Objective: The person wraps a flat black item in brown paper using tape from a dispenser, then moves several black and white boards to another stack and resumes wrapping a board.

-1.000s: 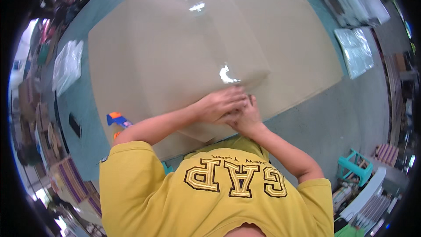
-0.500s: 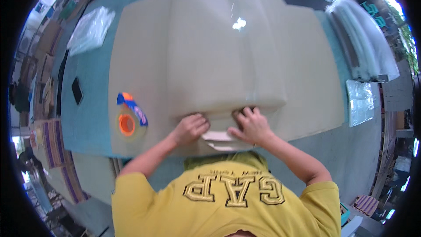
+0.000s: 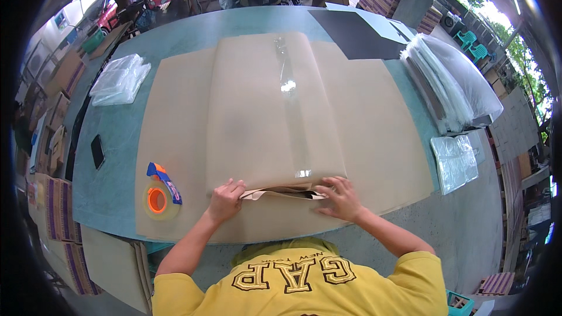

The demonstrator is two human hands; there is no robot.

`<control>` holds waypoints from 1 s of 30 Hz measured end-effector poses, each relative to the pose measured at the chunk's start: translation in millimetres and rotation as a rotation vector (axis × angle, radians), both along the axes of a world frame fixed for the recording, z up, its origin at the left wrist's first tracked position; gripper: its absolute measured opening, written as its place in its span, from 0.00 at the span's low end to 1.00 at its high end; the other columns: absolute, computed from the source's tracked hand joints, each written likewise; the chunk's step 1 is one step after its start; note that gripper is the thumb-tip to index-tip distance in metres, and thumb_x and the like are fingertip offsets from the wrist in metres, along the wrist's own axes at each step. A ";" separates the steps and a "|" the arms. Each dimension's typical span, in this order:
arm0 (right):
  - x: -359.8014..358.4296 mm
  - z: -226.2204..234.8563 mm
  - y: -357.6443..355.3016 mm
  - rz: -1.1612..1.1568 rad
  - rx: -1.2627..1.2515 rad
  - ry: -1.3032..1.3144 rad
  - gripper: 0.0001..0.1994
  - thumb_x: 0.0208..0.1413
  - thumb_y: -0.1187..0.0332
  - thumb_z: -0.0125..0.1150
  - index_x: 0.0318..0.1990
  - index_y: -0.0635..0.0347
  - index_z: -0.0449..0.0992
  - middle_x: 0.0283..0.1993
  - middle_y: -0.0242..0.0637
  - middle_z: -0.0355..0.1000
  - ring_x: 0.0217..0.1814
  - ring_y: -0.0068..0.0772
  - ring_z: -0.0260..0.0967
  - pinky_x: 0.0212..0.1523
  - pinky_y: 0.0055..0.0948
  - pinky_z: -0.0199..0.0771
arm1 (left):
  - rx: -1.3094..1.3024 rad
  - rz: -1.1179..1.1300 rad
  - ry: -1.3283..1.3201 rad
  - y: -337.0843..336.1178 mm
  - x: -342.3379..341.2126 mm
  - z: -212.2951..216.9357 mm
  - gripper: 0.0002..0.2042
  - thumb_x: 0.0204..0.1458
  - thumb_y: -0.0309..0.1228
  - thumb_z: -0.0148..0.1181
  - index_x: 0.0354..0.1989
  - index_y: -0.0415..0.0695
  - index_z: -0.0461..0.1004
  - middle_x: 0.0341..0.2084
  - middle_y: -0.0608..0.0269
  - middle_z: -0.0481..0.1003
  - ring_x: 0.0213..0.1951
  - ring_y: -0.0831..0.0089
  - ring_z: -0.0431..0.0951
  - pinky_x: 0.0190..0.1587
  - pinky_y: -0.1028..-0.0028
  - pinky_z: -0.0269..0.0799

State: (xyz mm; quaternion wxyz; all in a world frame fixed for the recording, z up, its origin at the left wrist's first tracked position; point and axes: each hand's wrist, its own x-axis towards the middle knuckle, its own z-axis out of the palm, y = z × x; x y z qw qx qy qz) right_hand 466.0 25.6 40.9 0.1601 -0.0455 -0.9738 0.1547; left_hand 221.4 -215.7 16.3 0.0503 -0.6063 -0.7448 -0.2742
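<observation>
Far left of frame, mid-height: a dark phone lies flat on the teal table, and above it, upper left, sits a clear plastic bag bundle. Lower left, a tape dispenser with an orange roll rests on the edge of the big brown paper sheet. Just right of it I see my left hand, fingers spread and pressed flat on the near end of the brown paper-wrapped package; not gripping, palm down. The package fills the frame's centre, a strip of clear tape running down its length. At its near edge the paper flap gapes slightly, something dark showing inside. My right hand lies just right of centre, fingers splayed, fingertips on that same flap edge, holding nothing. Upper right: a black sheet, then a stack of clear plastic sleeves. Right, lower: a smaller clear bag.
</observation>
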 end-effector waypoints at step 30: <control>-114.6 -50.6 -39.0 0.016 -1.163 0.212 0.03 0.50 0.73 0.55 0.30 0.63 0.71 0.27 0.34 0.69 0.29 0.20 0.66 0.31 0.20 0.67 | -0.177 0.634 -0.268 45.5 -18.7 -7.1 0.21 0.41 0.50 0.58 0.36 0.46 0.71 0.32 0.56 0.68 0.35 0.59 0.69 0.40 0.60 0.62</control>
